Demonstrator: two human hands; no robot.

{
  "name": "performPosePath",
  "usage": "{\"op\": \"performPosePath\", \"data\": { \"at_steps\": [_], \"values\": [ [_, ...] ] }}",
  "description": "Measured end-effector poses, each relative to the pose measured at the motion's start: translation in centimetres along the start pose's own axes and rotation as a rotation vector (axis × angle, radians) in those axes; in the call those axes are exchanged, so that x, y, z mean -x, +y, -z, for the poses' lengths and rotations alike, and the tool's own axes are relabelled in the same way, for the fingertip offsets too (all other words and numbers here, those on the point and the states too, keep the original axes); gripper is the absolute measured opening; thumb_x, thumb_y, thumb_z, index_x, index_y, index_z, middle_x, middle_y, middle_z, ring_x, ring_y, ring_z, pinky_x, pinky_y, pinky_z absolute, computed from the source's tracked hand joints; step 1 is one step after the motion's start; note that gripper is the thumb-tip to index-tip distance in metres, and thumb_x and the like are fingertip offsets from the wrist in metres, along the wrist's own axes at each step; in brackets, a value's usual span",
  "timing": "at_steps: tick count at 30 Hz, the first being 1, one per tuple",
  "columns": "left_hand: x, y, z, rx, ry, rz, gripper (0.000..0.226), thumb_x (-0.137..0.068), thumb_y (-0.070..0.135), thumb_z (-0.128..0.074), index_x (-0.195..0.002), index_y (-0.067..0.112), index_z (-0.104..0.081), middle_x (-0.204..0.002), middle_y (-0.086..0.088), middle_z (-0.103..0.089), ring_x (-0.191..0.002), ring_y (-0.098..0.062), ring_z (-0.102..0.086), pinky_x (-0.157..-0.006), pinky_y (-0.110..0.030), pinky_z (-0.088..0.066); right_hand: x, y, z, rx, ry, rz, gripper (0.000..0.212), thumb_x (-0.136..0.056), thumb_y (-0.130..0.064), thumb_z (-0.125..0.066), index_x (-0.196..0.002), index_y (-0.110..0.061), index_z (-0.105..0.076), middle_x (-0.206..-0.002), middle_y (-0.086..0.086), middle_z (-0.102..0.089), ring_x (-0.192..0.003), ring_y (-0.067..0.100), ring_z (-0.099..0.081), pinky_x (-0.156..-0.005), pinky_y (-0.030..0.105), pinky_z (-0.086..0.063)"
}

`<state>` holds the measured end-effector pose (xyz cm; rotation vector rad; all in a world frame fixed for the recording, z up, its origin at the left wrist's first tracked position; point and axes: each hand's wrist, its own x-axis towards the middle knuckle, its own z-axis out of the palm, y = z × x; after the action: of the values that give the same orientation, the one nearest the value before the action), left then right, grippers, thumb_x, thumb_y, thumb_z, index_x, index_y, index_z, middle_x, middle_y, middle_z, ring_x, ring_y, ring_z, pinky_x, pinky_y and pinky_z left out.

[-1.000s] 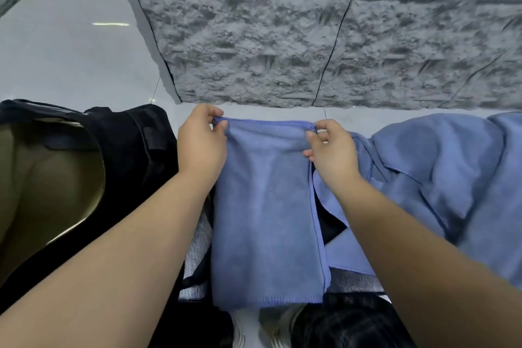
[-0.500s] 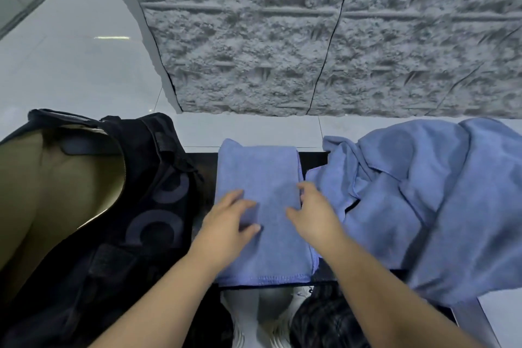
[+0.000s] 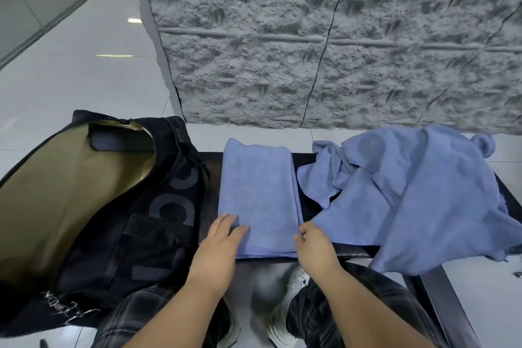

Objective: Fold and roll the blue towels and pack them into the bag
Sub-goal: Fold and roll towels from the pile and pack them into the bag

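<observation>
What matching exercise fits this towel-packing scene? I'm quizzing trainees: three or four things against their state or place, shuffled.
Things:
1. folded towel
2. towel pile
3. bag
4. left hand

States or places:
A. unzipped, tan lining showing
B. crumpled, at the right
C. flat fingers on a towel's near corner
D. smooth strip in the middle

Pairs: 1-D, 2-B, 3-A, 4-C

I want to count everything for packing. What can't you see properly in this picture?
- Head view: bottom of the bag, cut off by the left edge.
- How many towels are in the crumpled pile: folds hide each other.
- Layers in the folded towel: hidden underneath.
- Shoes: blurred, partly behind the arms.
</observation>
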<state>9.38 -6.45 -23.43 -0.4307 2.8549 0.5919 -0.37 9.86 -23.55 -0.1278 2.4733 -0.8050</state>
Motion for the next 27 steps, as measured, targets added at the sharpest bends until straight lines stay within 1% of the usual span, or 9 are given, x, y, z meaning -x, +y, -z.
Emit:
{"op": "performPosePath", "data": {
  "at_steps": [6,8,10,12,15,19,22,24,27],
  "values": [
    [0.0,0.8,-0.3,-0.154,0.039,0.018,0.081,-0.077,-0.012,-0.050,-0.143,0.028,-0.025,-0.154,0.001,-0.011,-0.145,-0.020,0.003,-0.103,-0.029,-0.033,0.0,-0.4,-0.3,-0.005,0.064,-0.032,0.019,-0.098,-0.008,-0.043,-0.115,-0.002,-0.047,-0.089,0.006,-0.049,-0.070,0.014,-0.044,-0.050,0.021,-0.029],
    [-0.1,0.3,-0.7,-0.182,0.123,-0.009,0.081,-0.062,-0.009,-0.068,-0.132,0.024,-0.045,-0.145,-0.003,-0.035,-0.141,-0.027,-0.023,-0.095,-0.034,-0.043,-0.1,-0.4,-0.4,0.030,0.111,-0.034,0.011,-0.095,-0.008,-0.045,-0.106,-0.005,-0.044,-0.093,0.008,-0.050,-0.077,0.018,-0.044,-0.059,0.024,-0.029],
    [-0.2,-0.5,-0.7,-0.208,0.168,-0.032,0.082,-0.032,-0.004,-0.083,-0.107,0.023,-0.063,-0.118,-0.002,-0.059,-0.114,-0.027,-0.053,-0.070,-0.032,-0.052,-0.3,0.0,-0.6,0.130,0.168,0.064,0.017,-0.090,-0.005,-0.048,-0.105,-0.009,-0.042,-0.104,0.009,-0.048,-0.088,0.022,-0.042,-0.070,0.028,-0.033],
    [-0.3,-0.9,-0.6,-0.219,0.181,-0.025,0.077,-0.023,0.006,-0.087,-0.094,0.022,-0.063,-0.102,0.000,-0.060,-0.087,-0.022,-0.055,-0.056,-0.029,-0.049,-0.9,0.2,-0.5,0.169,0.167,0.208,0.040,-0.087,-0.002,-0.047,-0.124,-0.016,-0.045,-0.120,0.004,-0.045,-0.107,0.021,-0.040,-0.084,0.026,-0.034],
    [-0.1,-0.9,-0.7,-0.148,0.134,-0.040,0.062,-0.044,0.023,-0.090,-0.097,0.021,-0.058,-0.102,0.001,-0.052,-0.078,-0.021,-0.055,-0.055,-0.028,-0.047,-2.1,0.1,-0.4,0.166,0.101,0.312,0.054,-0.092,-0.004,-0.041,-0.142,-0.025,-0.040,-0.138,-0.002,-0.038,-0.119,0.018,-0.034,-0.099,0.020,-0.027],
    [0.2,-0.8,-0.7,-0.173,-0.032,0.013,0.054,-0.082,0.031,-0.068,-0.125,0.024,-0.037,-0.130,0.004,-0.027,-0.109,-0.020,-0.040,-0.085,-0.028,-0.042,-2.7,0.3,-0.8,0.289,0.108,0.252,0.050,-0.099,-0.019,-0.037,-0.148,-0.018,-0.027,-0.147,-0.005,-0.027,-0.120,0.020,-0.032,-0.100,0.024,-0.031],
    [0.2,-1.0,-0.6,-0.118,0.012,0.014,0.051,-0.083,0.012,-0.063,-0.124,0.025,-0.036,-0.132,0.004,-0.025,-0.110,-0.019,-0.039,-0.080,-0.027,-0.045,-2.4,0.6,-0.7,0.341,0.154,0.133,0.050,-0.099,-0.030,-0.041,-0.143,-0.008,-0.030,-0.147,0.003,-0.021,-0.126,0.024,-0.029,-0.101,0.028,-0.032],
    [0.1,-1.4,-0.4,-0.060,0.005,0.012,0.042,-0.086,0.012,-0.059,-0.121,0.025,-0.041,-0.130,0.004,-0.028,-0.106,-0.019,-0.043,-0.078,-0.030,-0.049,-2.1,0.8,-0.2,0.324,0.183,0.117,0.056,-0.097,-0.032,-0.047,-0.144,-0.008,-0.027,-0.145,0.008,-0.022,-0.129,0.025,-0.027,-0.105,0.027,-0.028],
    [0.0,-1.6,-0.1,0.003,0.012,0.010,0.032,-0.090,0.014,-0.052,-0.120,0.025,-0.048,-0.128,0.009,-0.033,-0.089,-0.017,-0.054,-0.070,-0.030,-0.049,-1.4,1.1,0.3,0.347,0.235,0.279,0.046,-0.090,-0.010,-0.054,-0.135,-0.011,-0.042,-0.133,0.008,-0.036,-0.119,0.026,-0.037,-0.098,0.029,-0.034]
  ]
}}
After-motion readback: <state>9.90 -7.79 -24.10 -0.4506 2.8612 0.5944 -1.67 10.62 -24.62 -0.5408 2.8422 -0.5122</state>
